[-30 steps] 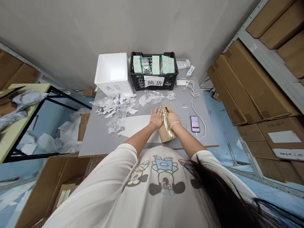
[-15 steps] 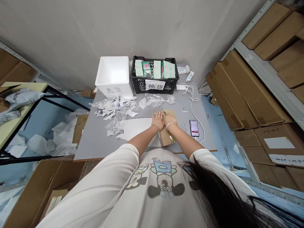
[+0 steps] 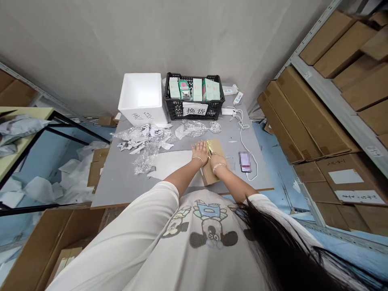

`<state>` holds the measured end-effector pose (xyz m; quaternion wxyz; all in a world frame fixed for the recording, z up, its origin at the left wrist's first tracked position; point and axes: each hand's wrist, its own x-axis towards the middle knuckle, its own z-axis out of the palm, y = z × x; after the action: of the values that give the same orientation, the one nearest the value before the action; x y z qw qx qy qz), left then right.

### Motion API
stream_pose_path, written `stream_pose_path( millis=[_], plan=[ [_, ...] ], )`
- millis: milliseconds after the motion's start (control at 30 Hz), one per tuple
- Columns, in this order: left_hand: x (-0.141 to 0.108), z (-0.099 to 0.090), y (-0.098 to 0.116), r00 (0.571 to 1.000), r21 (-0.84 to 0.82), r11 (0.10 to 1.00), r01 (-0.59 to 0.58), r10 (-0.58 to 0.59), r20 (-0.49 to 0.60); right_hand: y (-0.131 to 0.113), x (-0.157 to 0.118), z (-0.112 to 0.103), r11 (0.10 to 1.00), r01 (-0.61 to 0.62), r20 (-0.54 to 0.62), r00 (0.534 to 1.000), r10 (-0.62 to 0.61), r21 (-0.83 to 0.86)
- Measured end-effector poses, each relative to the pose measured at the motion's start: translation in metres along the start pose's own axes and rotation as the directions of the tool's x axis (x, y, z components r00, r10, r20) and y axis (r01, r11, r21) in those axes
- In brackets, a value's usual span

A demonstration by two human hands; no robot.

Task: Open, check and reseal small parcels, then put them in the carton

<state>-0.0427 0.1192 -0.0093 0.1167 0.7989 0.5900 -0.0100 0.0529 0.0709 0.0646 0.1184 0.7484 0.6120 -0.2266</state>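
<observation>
A brown cardboard box [image 3: 222,149] lies near the table's front edge, with shiny tape along its top. My left hand [image 3: 199,152] presses flat on the box's left side, fingers spread and pointing away from me. On the box's top, my right hand [image 3: 217,161] is closed around something too small to make out, beside the tape. White paper [image 3: 172,163] lies to the left of the box, partly under my left forearm. A phone [image 3: 245,161] with a lit screen rests to the right, next to a white cable.
At the back of the grey table [image 3: 115,186] stand a white foam box [image 3: 142,115] and a black crate [image 3: 194,115] holding green-and-white boxes. Crumpled plastic wrap [image 3: 145,157] lies left. Shelves with cartons [image 3: 342,173] rise at the right.
My right hand has moved down the box towards me, away from my left hand, uncovering the tape at the far end. My left hand stays on the box. The view has shifted slightly.
</observation>
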Motion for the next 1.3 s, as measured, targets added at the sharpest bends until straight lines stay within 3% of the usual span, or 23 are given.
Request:
stream_pose_path(
  millis=[133, 267, 333, 433, 500, 600, 700, 800, 900, 1000, 1133, 1200, 1300],
  plan=[
    [-0.002, -0.001, 0.001, 1.000, 0.000, 1.000, 0.003, -0.003, -0.005, 0.038, -0.060, 0.035, 0.998, -0.059, 0.023, 0.998, 0.060, -0.035],
    [-0.004, -0.005, 0.003, 1.000, 0.005, 1.000, 0.012, -0.012, 0.012, 0.083, -0.113, 0.056, 0.997, 0.003, 0.078, 0.997, 0.003, -0.081],
    [-0.005, -0.007, 0.003, 1.000, 0.010, 1.000, 0.005, -0.005, 0.004, 0.104, -0.127, 0.062, 0.999, 0.019, 0.071, 0.997, -0.016, -0.044],
    [-0.005, -0.012, -0.002, 0.998, 0.005, 0.999, -0.044, 0.044, -0.042, 0.127, -0.131, 0.071, 0.983, -0.098, 0.012, 0.995, 0.097, 0.155],
    [-0.002, -0.017, -0.008, 0.996, -0.017, 0.997, -0.075, 0.074, -0.056, 0.136, -0.125, 0.079, 0.900, -0.155, -0.001, 0.985, 0.171, 0.408],
    [0.006, -0.027, -0.018, 0.999, -0.081, 0.997, -0.020, 0.018, -0.029, 0.136, -0.110, 0.093, 0.670, -0.124, 0.042, 0.990, 0.137, 0.732],
    [0.014, -0.041, -0.025, 0.994, -0.148, 0.985, 0.084, -0.073, 0.076, 0.126, -0.091, 0.101, 0.485, -0.082, 0.055, 0.996, 0.070, 0.870],
    [0.010, -0.054, -0.030, 0.982, -0.158, 0.977, 0.143, -0.121, 0.143, 0.115, -0.072, 0.096, 0.354, -0.030, -0.004, 0.996, 0.095, 0.935],
    [-0.016, -0.061, -0.036, 0.964, -0.136, 0.959, 0.248, -0.231, 0.128, 0.112, -0.052, 0.078, 0.329, 0.004, -0.042, 0.993, 0.108, 0.944],
    [-0.057, -0.056, -0.039, 0.925, -0.139, 0.915, 0.379, -0.368, 0.097, 0.115, -0.029, 0.051, 0.406, 0.054, -0.098, 0.991, 0.088, 0.912],
    [-0.106, -0.035, -0.037, 0.884, -0.222, 0.862, 0.455, -0.407, 0.231, 0.121, 0.005, 0.024, 0.489, 0.123, -0.186, 0.979, 0.083, 0.864],
    [-0.117, -0.027, -0.035, 0.883, -0.241, 0.855, 0.458, -0.405, 0.238, 0.122, 0.020, 0.019, 0.463, 0.109, -0.145, 0.989, 0.042, 0.880],
    [-0.117, -0.023, -0.031, 0.882, -0.212, 0.859, 0.465, -0.429, 0.196, 0.125, 0.034, 0.020, 0.335, 0.054, -0.045, 0.998, -0.032, 0.941]
  ],
)
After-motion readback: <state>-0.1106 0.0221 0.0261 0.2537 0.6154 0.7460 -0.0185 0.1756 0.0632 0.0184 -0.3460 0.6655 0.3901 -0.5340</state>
